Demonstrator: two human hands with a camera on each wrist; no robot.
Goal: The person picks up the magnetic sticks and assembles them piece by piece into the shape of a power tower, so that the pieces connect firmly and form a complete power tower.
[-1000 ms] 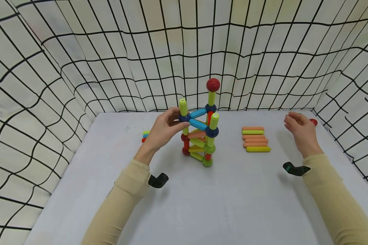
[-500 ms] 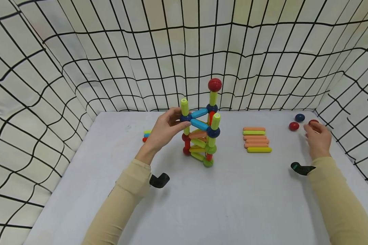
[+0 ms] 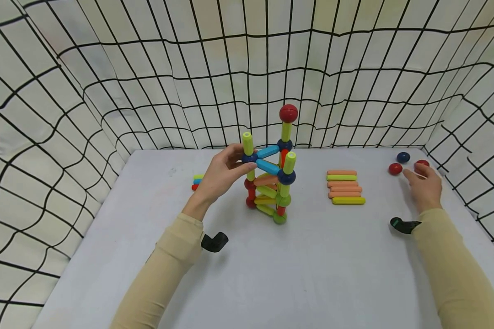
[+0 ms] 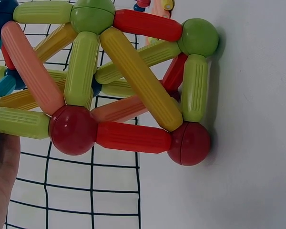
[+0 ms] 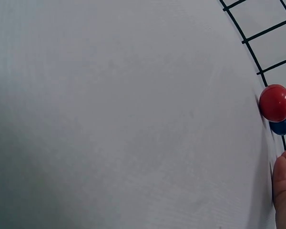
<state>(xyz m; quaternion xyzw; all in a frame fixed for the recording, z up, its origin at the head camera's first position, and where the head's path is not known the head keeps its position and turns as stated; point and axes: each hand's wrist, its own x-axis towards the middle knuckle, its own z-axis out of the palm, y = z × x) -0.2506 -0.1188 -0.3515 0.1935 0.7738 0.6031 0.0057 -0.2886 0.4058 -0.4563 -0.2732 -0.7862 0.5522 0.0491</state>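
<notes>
A tower of magnetic sticks and balls [image 3: 267, 167] stands upright mid-table, a red ball [image 3: 288, 114] topping its tallest post. My left hand [image 3: 226, 167] holds the tower's upper left corner, thumb and fingers about a dark blue ball [image 3: 249, 158]. From the side, the left wrist view shows its lower frame, with red balls [image 4: 74, 130] and green balls [image 4: 198, 37]. Over at the far right, my right hand [image 3: 426, 187] has its fingertips close to a loose red ball [image 3: 395, 169]. A second red ball [image 3: 422, 163] lies just beyond that hand, partly covered; a loose blue ball [image 3: 403, 157] lies behind.
Several orange, green and yellow sticks [image 3: 346, 185] lie in a row between the tower and my right hand. More sticks [image 3: 196, 181] show partly behind my left wrist. A black grid net [image 3: 265, 82] over white cloth borders the back and sides of the white table [image 3: 304, 274].
My right hand has moved right to the loose balls, then slightly back left toward the nearer red one, uncovering more of the other. My left hand keeps its hold on the tower.
</notes>
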